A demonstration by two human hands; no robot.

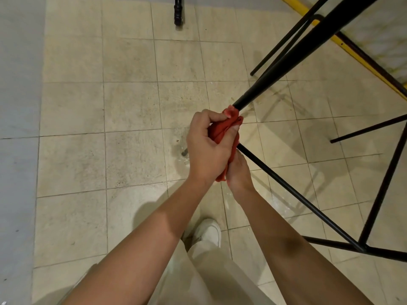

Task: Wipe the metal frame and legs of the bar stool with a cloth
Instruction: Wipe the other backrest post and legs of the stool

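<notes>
The bar stool's black metal frame fills the right side, with one thick leg (295, 56) slanting down from the top right to my hands. A red cloth (222, 129) is wrapped round the lower end of that leg. My left hand (209, 146) grips the cloth and the leg inside it, fingers curled over the top. Just below and partly hidden behind it, my right hand (239, 172) holds the cloth's tail beside a thin black crossbar (297, 194). That crossbar runs down to a joint at the lower right.
Beige floor tiles (130, 106) lie below, with a grey strip on the left. Other thin stool bars (370, 128) cross at the right. A yellow-edged frame (343, 44) stands at the top right, a black furniture foot (178, 12) at the top centre. My white shoe (208, 232) is below.
</notes>
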